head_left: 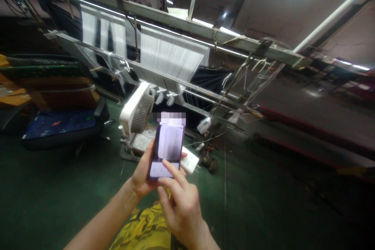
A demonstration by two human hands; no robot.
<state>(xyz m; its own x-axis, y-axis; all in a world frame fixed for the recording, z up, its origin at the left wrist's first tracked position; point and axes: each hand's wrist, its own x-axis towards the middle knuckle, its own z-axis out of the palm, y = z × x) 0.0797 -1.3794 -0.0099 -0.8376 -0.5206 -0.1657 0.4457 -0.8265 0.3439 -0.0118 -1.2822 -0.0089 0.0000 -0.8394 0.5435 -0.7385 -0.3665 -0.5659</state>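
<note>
My left hand is wrapped round a smartphone, holding it upright in front of me. The lit screen shows a pale, striped picture above a light bar with small icons. Over the lower part of the screen is my right hand, its index finger stretched out at the glass and the thumb apart below. Nothing is held in that hand. Just right of the phone, a flat white piece with small marks shows; whether my left fingertips touch it I cannot tell.
A white box fan stands on the green floor behind the phone. A long frame with a wooden beam carries white threads across the back. To the left is a chair with a blue seat. A red bar lies right.
</note>
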